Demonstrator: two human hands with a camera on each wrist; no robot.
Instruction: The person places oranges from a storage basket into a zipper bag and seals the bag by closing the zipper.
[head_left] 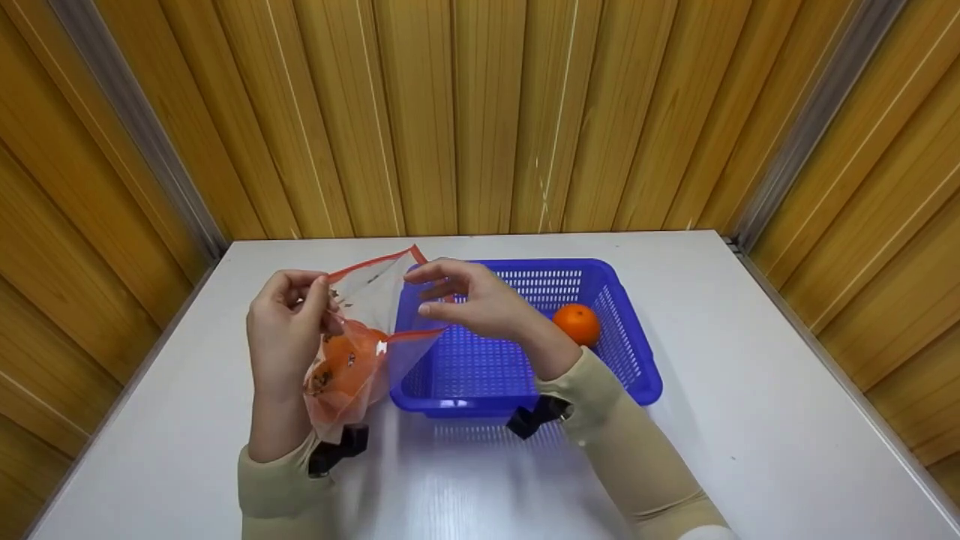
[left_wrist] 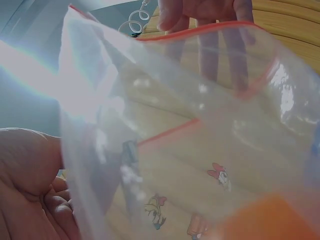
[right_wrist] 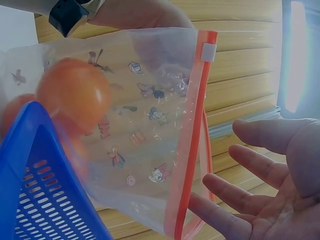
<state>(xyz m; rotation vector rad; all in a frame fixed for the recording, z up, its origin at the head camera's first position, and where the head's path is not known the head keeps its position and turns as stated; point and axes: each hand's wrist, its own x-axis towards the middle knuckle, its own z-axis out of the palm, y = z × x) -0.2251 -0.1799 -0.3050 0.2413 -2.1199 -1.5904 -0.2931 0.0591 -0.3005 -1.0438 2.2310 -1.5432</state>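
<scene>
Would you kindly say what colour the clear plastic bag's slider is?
The small slider is white, clearest in the right wrist view.

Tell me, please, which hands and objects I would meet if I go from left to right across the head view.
Left hand, slider zip bag, right hand, loose orange.

Basket point(head_left: 465, 406) on table point(head_left: 750, 420), orange point(head_left: 577, 325) in right side; bag point(right_wrist: 145, 120) left, fruit point(right_wrist: 75, 95) inside.
</scene>
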